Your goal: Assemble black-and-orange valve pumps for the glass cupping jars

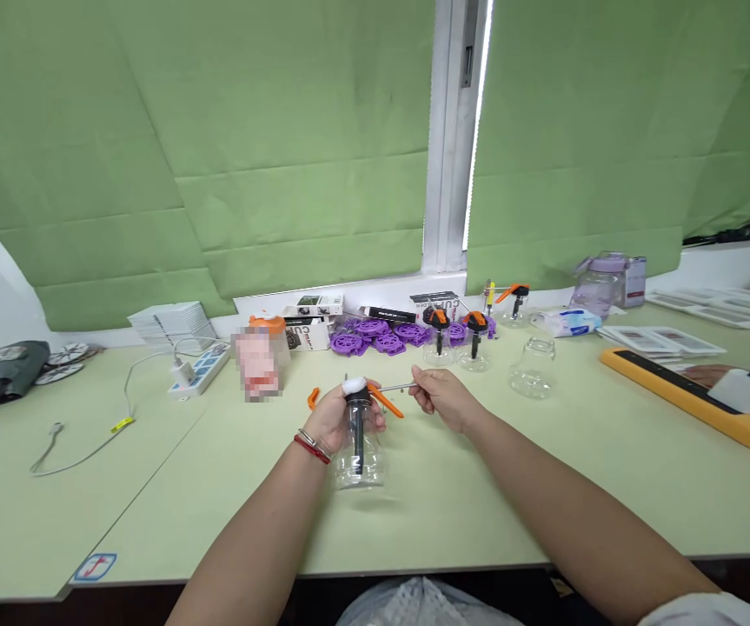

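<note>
Near the front middle of the table, my left hand (pixel 328 421) is wrapped round the neck of a clear dispenser bottle (pixel 361 469). The bottle has a black collar, a dark tube inside, an orange lever (pixel 388 402) and a white piece on top; it stands nearly upright. From the bottle's head a thin metal rod (pixel 395 387) runs to the right. My right hand (pixel 443 398) pinches the rod's far end, fingers closed. Whether the rod is fixed to the head is hard to make out. A small orange part (pixel 313 398) shows left of my left hand.
Behind stand similar bottles with orange levers (pixel 475 348), purple plastic parts (pixel 375 335) and an open clear jar (pixel 532 369). A power strip (pixel 202 369) with cables lies left. At right, another person's hand (pixel 706 376) is by a long orange-yellow device (pixel 687 400).
</note>
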`<state>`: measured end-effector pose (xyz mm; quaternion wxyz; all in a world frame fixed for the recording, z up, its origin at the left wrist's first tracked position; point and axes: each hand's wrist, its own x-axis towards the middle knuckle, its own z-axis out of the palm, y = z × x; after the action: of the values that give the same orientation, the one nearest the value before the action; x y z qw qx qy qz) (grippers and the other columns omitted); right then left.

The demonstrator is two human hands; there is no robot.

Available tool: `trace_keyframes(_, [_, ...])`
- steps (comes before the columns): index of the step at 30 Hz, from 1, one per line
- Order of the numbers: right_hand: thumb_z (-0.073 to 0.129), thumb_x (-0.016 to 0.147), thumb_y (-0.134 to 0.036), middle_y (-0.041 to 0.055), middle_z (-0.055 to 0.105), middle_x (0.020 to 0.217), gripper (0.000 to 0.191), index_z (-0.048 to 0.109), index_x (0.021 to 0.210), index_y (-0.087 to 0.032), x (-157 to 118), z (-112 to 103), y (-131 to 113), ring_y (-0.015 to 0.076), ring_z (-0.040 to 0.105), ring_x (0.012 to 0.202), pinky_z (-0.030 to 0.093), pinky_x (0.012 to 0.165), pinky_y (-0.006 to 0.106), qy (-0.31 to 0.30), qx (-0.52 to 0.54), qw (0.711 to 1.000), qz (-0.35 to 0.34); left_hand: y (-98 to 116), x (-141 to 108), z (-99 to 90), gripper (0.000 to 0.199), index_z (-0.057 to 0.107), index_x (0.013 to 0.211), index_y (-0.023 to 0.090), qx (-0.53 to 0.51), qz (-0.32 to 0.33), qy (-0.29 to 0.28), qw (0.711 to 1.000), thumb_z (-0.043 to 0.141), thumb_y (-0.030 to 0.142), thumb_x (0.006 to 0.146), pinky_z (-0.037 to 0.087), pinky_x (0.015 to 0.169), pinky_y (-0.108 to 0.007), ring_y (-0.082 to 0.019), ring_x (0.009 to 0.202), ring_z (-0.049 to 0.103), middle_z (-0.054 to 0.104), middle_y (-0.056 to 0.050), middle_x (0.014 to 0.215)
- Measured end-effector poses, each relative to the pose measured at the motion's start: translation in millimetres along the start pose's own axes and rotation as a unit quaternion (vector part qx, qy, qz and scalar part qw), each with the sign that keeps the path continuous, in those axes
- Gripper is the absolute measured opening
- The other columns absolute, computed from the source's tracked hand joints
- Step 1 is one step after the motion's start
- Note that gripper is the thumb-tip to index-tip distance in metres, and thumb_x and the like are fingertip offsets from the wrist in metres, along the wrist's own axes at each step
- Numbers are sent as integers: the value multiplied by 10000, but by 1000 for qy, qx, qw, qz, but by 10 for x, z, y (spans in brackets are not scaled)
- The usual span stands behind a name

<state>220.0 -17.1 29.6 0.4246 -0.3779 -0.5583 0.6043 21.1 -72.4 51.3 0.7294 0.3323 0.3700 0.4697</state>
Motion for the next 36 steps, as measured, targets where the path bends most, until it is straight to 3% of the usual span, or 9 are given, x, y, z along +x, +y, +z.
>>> trace_keyframes(5, [720, 612, -485, -35, 541, 563, 370, 561, 677, -158, 66, 18, 118, 62, 404, 448, 335, 461, 218, 4, -24, 998, -51, -81, 79, -141, 219, 614, 902, 124, 1, 23, 1, 1000, 497, 277, 797, 512, 590, -356, -217, 557, 643, 635, -77, 617])
trace_keyframes(9, [641, 674, -542, -48, 472, 461, 403, 517, 607, -165, 95, 25, 146, 54, 334, 381, 259, 388, 210, 35, -29, 999, 8, -89, 106, -156, 214, 613, 894, 125, 1, 29, 13, 999, 503, 281, 798, 515, 597, -345, -207, 561, 642, 634, -72, 618])
trace_keyframes(13, [727, 609, -444, -50, 512, 513, 345, 541, 676, -161, 109, 24, 162, 57, 397, 419, 314, 406, 196, 23, -4, 1000, -21, -102, 129, -171, 207, 607, 890, 132, 5, 20, 31, 999, 509, 291, 801, 517, 592, -333, -201, 556, 639, 632, -65, 606])
trace_keyframes(17, [653, 680, -499, -37, 497, 478, 368, 532, 629, -155, 127, 10, 184, 51, 362, 370, 257, 352, 194, 35, -15, 999, 29, -127, 179, -235, 207, 605, 890, 139, 1, 19, 28, 999, 522, 306, 799, 527, 636, -356, -192, 562, 634, 634, -61, 622])
trace_keyframes(21, [733, 610, -419, -40, 539, 541, 331, 551, 692, -156, 142, 3, 185, 51, 420, 421, 329, 395, 186, 21, 22, 999, -15, -132, 196, -256, 206, 604, 887, 142, -2, 22, 39, 999, 520, 312, 806, 530, 639, -356, -184, 557, 626, 627, -55, 614])
trace_keyframes(26, [646, 682, -485, -59, 462, 453, 357, 534, 639, -150, 156, 17, 185, 36, 317, 342, 212, 331, 186, 37, 4, 999, 39, -122, 178, -227, 199, 606, 876, 140, -3, 24, 38, 999, 520, 307, 810, 531, 630, -343, -177, 556, 624, 626, -56, 609])
trace_keyframes(32, [731, 570, -322, -34, 571, 569, 289, 567, 731, -147, 184, -9, 223, 82, 517, 493, 423, 489, 219, 21, 37, 998, -55, -101, 169, -199, 204, 602, 860, 135, -9, 28, 48, 998, 517, 315, 811, 529, 610, -345, -191, 539, 624, 625, -60, 601])
trace_keyframes(36, [697, 605, -285, -25, 581, 615, 230, 571, 746, -153, 236, -66, 262, 110, 565, 583, 463, 590, 257, 31, 15, 996, -84, -87, 175, -222, 215, 605, 867, 125, -13, 30, 51, 998, 531, 316, 804, 529, 594, -346, -197, 538, 626, 628, -69, 604])
